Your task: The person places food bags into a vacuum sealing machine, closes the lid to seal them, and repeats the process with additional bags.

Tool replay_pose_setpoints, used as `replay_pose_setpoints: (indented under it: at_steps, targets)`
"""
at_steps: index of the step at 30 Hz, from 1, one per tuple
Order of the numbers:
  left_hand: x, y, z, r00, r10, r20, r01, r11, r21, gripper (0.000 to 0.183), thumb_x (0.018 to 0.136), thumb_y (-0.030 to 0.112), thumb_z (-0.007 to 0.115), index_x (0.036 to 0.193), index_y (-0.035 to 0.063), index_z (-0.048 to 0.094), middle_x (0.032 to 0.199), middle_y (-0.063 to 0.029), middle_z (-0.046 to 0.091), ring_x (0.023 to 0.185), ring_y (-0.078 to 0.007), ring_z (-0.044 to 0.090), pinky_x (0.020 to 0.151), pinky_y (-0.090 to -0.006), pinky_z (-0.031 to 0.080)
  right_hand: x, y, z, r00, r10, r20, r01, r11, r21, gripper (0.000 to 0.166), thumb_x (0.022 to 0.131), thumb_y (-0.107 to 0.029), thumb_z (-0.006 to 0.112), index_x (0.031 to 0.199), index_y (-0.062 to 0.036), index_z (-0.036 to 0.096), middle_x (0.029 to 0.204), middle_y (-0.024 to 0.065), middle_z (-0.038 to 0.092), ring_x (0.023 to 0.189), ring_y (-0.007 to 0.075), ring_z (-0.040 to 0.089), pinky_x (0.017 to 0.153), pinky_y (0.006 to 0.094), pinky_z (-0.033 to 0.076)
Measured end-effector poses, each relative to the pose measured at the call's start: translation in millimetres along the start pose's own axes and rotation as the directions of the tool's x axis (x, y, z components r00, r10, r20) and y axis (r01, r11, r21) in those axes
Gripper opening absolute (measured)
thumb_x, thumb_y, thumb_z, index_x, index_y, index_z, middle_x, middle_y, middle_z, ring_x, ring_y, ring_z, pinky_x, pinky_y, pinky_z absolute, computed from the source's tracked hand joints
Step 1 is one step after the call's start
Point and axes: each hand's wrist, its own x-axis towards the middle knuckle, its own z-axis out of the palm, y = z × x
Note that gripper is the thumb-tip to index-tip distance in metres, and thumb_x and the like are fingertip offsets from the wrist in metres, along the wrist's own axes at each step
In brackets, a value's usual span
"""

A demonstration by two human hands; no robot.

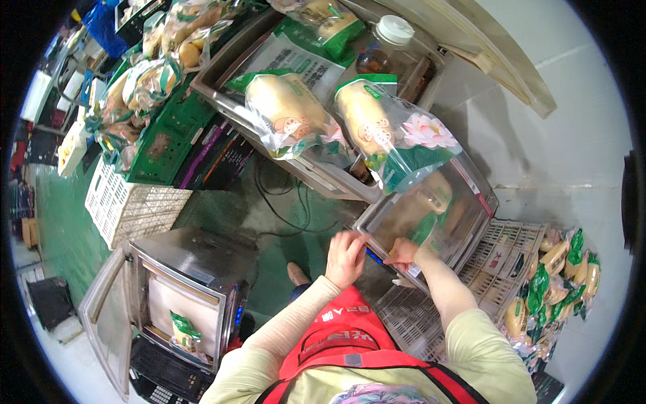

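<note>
My left hand (347, 258) is at the front left corner of a chamber vacuum sealer (366, 222), fingers curled by its rim. Whether they hold anything is hidden. By the blue-lit control panel (374, 256) my right hand (404, 252) is bent at the sealer's front edge, its grip unclear. The sealer's transparent lid (462, 207) is down, with bagged food (435, 194) showing beneath. Lying partly over the lid is a clear bag of lotus root (366, 118) with a printed pink flower. A second lotus root bag (287, 108) rests beside it on an open-topped metal chamber (222, 108).
A jar with a white lid (395, 31) stands in the open chamber. At left, another sealer (197, 257) has its lid raised and a bag (184, 331) inside. Filled bags (547, 283) lie at right beside a plastic crate (497, 252). Cables (305, 202) cross the floor.
</note>
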Motion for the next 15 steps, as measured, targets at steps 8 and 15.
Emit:
replay_pose_setpoints:
  at_steps: [8, 15]
  targets:
    - [127, 53, -35, 0.97, 0.216, -0.107, -0.155, 0.899, 0.411, 0.064, 0.065, 0.012, 0.073, 0.126, 0.0125, 0.053, 0.12, -0.0086, 0.049, 0.107, -0.0295, 0.046, 0.091, -0.0425, 0.036, -3, 2, -5, 1.0, 0.01, 0.028, -0.01, 1.0, -0.001, 0.037, 0.085, -0.033, 0.066, 0.067, -0.0006, 0.064, 0.059, 0.0095, 0.065, 0.047, 0.0176, 0.063, 0.044, 0.0296, 0.049]
    - [167, 35, -36, 0.916, 0.367, -0.16, -0.247, 0.833, 0.494, 0.033, 0.067, 0.01, 0.063, 0.1, 0.0118, 0.066, 0.098, -0.0029, 0.063, 0.098, -0.022, 0.056, 0.088, -0.04, 0.039, 9, 9, 0, 0.999, -0.047, 0.021, 0.046, 0.999, 0.028, 0.036, 0.085, -0.032, 0.067, 0.065, -0.0013, 0.064, 0.058, 0.0084, 0.064, 0.045, 0.0166, 0.061, 0.043, 0.0302, 0.05]
